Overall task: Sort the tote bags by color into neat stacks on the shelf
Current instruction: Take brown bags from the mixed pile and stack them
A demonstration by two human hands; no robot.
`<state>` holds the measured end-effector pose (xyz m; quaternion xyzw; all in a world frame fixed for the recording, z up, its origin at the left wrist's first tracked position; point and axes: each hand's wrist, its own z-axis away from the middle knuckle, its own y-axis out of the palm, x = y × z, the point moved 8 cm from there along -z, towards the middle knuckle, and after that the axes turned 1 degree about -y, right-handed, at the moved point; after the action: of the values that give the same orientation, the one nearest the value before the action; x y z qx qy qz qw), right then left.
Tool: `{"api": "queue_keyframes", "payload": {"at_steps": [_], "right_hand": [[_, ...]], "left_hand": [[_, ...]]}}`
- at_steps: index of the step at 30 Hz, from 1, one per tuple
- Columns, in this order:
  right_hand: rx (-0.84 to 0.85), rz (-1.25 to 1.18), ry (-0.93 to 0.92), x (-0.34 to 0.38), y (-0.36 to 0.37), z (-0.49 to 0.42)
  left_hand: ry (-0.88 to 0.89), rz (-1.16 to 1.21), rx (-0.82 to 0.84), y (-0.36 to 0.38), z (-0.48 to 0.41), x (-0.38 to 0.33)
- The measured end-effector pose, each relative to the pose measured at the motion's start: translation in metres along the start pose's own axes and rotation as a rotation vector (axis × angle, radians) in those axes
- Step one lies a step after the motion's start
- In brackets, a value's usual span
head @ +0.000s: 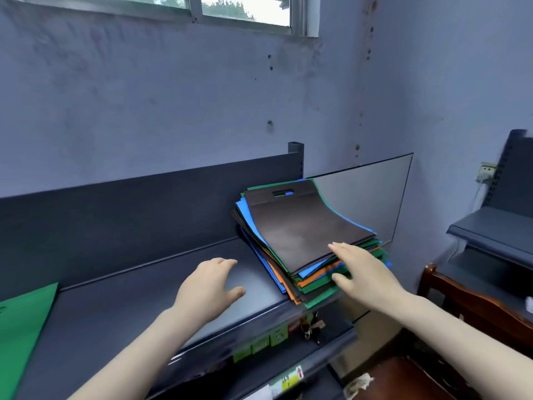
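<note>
Tote bags [310,255] are nearly all in one mixed pile at the 3 o'clock end of the shelf [138,301], so I'd say this job has barely started. The pile is black, blue, green and orange all shuffled together, edges fanned out, with a black bag [300,223] on top, handle slot at 12 o'clock. The only thing that looks sorted is a single green bag [26,321] lying way over at 9 o'clock. No other colour has its own stack yet.

The right hand [364,269] is flat and open, fingertips on the near edge of the black bag and thumb down by the lower layers, not pinching anything yet. The left hand [212,284] is relaxed and empty over the bare shelf at 9 o'clock of the pile; can't tell if it's actually touching the surface.

Hard to say how many bags are in there, since only edges show. The green bag is cut off by the frame, so there may be more under or beside it. The lower shelf labels [259,343] are a blur, and a clear panel [366,197] stands right behind the pile.
</note>
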<state>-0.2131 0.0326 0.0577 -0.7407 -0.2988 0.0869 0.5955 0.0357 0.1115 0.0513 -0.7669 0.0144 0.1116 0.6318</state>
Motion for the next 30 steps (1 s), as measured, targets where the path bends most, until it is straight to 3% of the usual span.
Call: {"api": "queue_keyframes", "payload": {"at_steps": [11, 19, 30], "right_hand": [[-0.023, -0.098, 0.097, -0.072, 0.017, -0.045], [-0.063, -0.034, 0.050, -0.086, -0.005, -0.128], [0.078, -0.015, 0.055, -0.124, 0.034, -0.198]], "left_hand": [[0.046, 0.010, -0.006, 0.022, -0.083, -0.040], [-0.005, 0.099, -0.139, 0.012, -0.155, -0.018], [-0.075, 0.137, -0.167, 0.022, -0.195, -0.009]]}}
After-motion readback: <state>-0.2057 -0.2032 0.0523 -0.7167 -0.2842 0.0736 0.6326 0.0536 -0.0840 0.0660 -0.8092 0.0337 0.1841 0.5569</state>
